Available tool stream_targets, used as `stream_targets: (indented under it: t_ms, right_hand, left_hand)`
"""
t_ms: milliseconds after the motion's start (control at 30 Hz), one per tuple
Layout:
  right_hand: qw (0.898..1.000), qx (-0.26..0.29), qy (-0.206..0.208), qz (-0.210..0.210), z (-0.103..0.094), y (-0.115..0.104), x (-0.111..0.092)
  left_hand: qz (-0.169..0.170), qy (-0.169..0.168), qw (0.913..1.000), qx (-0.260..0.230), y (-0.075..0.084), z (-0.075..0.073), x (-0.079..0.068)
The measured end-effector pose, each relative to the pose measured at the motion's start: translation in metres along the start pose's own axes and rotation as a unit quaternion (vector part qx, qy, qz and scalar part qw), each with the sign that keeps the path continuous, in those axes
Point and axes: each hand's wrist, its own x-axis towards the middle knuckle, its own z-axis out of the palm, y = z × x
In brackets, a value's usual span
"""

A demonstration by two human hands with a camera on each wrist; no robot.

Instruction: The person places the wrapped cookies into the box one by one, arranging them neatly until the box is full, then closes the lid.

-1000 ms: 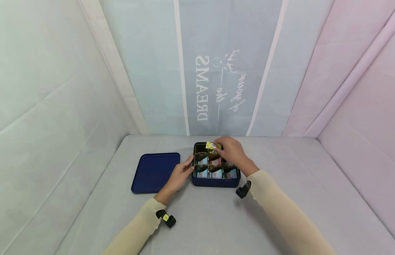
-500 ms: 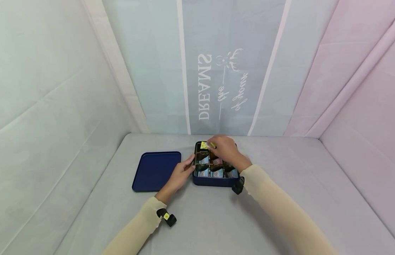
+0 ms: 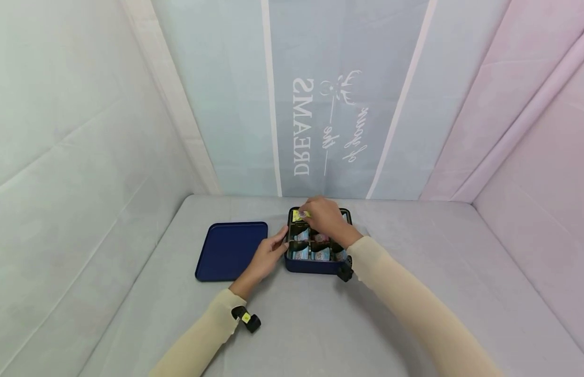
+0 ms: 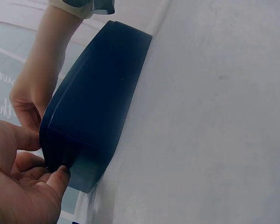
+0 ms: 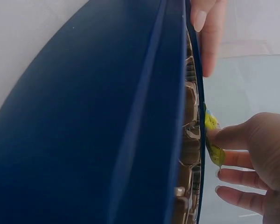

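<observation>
A dark blue box (image 3: 315, 267) stands on the table, its black divided insert (image 5: 190, 151) showing small wrapped packets in blue and red. My left hand (image 3: 265, 257) holds the box by its left side, with fingertips at the rim and on the outer wall in the left wrist view. Over the box's back left compartment, my right hand (image 3: 323, 215) pinches a yellow wrapped packet (image 3: 298, 215) between thumb and fingers. In the right wrist view, the yellow packet (image 5: 214, 151) partly hides behind the box rim. My right hand covers the back middle of the insert.
A flat dark blue lid (image 3: 232, 251) lies on the grey table cloth (image 3: 292, 324) to the left of the box. Behind the table hangs a printed curtain (image 3: 339, 104), and pale cloth walls rise on both sides.
My right hand has moved left across the box with the yellow packet, from the back middle to the back left compartment. My left hand and the lid have stayed put.
</observation>
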Motion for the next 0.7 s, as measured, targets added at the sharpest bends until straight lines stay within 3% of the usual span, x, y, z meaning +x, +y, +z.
stream_targets:
  t_ms: [333,700]
  right_hand:
    - [1.0,-0.018,-0.024,-0.004,0.004,0.004,0.009]
    - [1.0,-0.019,-0.02,-0.006,0.009,0.004,0.011]
  left_hand:
    - [-0.015,-0.012,0.9998,-0.001,0.007,-0.003,0.002]
    - [0.0,-0.005,1.0,0.003,-0.004,-0.002,0.004]
